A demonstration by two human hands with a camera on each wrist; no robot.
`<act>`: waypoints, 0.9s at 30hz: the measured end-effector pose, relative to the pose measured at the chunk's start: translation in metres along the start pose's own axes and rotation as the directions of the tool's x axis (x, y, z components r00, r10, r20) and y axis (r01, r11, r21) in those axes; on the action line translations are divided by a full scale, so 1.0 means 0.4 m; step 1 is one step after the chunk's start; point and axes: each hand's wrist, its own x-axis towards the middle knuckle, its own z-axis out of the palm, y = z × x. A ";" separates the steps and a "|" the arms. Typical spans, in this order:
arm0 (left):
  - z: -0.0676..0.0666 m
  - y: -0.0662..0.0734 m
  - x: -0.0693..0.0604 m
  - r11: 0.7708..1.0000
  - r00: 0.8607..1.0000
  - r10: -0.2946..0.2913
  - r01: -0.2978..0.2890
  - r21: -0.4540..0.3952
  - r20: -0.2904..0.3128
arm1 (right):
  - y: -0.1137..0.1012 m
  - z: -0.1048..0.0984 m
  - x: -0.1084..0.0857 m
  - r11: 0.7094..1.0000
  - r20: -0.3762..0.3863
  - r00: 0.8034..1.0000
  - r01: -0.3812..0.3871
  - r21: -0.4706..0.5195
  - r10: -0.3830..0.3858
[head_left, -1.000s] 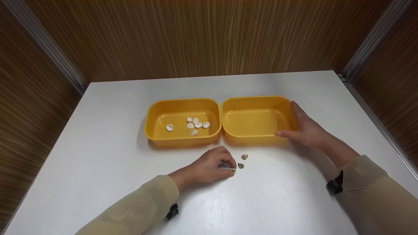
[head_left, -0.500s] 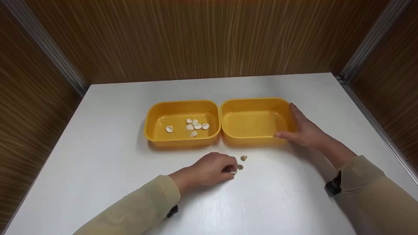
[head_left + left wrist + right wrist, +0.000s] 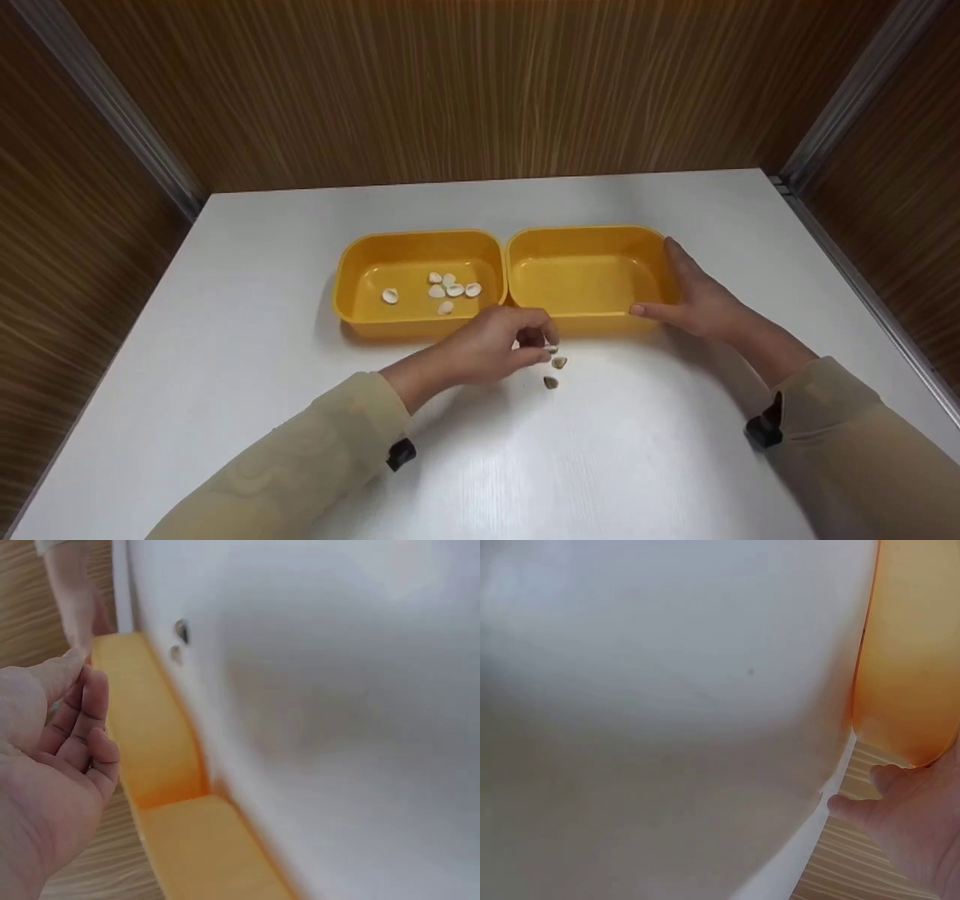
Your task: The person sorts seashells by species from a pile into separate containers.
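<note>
My left hand (image 3: 491, 346) pinches a small shell (image 3: 553, 349) between thumb and fingertips, over the table just in front of the two yellow containers. Below it on the table lie two darker brownish shells (image 3: 559, 362), which also show as small specks in the left wrist view. Several white shells (image 3: 455, 289) rest inside the left yellow container (image 3: 420, 328). No shells show in the right yellow container (image 3: 592, 324). My right hand (image 3: 705, 300) holds that container by its right end, the thumb on the near rim and the fingers along the outer wall.
The two containers stand side by side, touching, on a white table (image 3: 262, 315). Wood-grain panels (image 3: 480, 97) rise behind and at both sides, with metal strips (image 3: 847, 97) at the corners. Each wrist has a dark strap device (image 3: 401, 454).
My left hand has picked up a shell from the table and moved forward, up toward the containers. The right hand has stayed on its container.
</note>
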 end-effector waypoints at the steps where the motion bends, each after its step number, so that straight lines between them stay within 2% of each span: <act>1: -0.011 0.005 0.008 1.000 1.000 0.000 0.000 -0.002 -0.019 | -0.001 0.000 0.000 1.000 0.002 1.000 -0.004 0.000 0.004; 8: -0.078 0.014 0.065 0.998 0.992 -0.022 0.015 -0.055 -0.123 | 0.003 0.001 0.002 0.999 -0.009 1.000 0.021 0.030 -0.020; 14: -0.113 0.007 0.110 0.993 0.987 -0.066 0.051 -0.110 -0.146 | 0.005 0.002 0.000 0.998 -0.010 1.000 0.027 0.050 -0.027; 20: -0.129 -0.008 0.157 0.977 0.981 -0.107 0.074 -0.199 -0.161 | 0.003 0.003 -0.002 0.999 -0.011 1.000 0.020 0.044 -0.020; 27: -0.125 -0.037 0.210 0.966 0.971 -0.145 0.098 -0.240 -0.188 | 0.002 -0.001 -0.002 0.999 -0.010 1.000 0.027 0.036 -0.027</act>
